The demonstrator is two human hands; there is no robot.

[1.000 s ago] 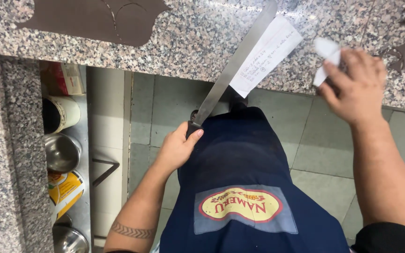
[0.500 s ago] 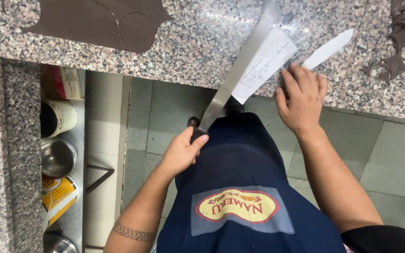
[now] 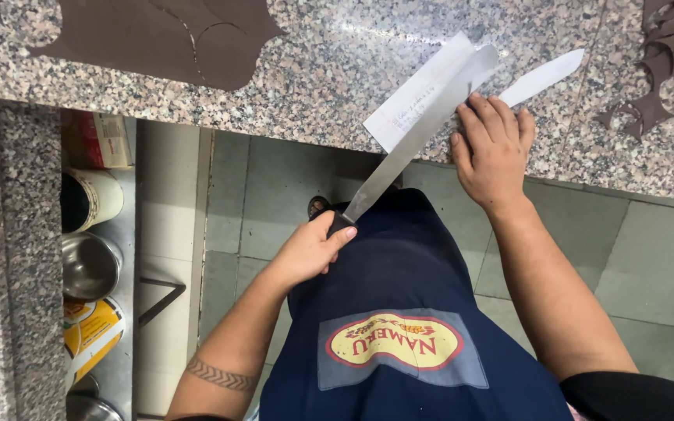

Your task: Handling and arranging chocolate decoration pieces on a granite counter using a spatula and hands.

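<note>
Nearest the camera, the person's dark blue apron point(image 3: 399, 312) with its oval patch fills the lower middle, and just above it, at about nine o'clock from the patch, the left hand point(image 3: 311, 251) is closed around the dark handle of a long knife point(image 3: 411, 140). The blade runs up toward one o'clock and lies flat across a white paper slip point(image 3: 415, 105) on the granite desk point(image 3: 329, 78). At three o'clock from the blade the right hand point(image 3: 493, 152) rests open, fingers spread and pressing down near the paper and a second, pointed paper strip point(image 3: 544, 76). Judging by this, the paper is pinned and the blade laid along it, yet no cut shows. Farther off, brown cut-out shapes point(image 3: 157, 35) lie at eleven o'clock.
</note>
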